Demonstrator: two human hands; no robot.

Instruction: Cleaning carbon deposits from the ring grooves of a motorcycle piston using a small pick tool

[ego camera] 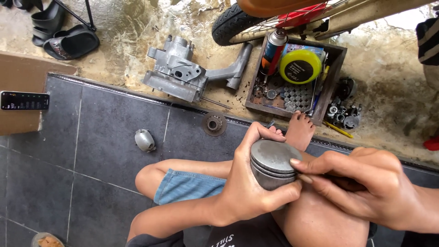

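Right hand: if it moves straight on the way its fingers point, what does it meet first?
The right hand points left, and its fingertips already touch the grey metal piston that the left hand grips.

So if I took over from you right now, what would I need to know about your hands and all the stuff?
Left hand: wrapped around the grey metal piston, holding it upright over the knees.
Right hand: fingertips touch the piston's side at the ring grooves, pinching something thin; I cannot tell what.
Nearby: the engine casing lies on the concrete, a small gear and a grey metal cap on the tiles, and the wooden box holds a spray can and a yellow tub.
Done: the piston is out and in hand.
Left: the work at the grooves is not finished.
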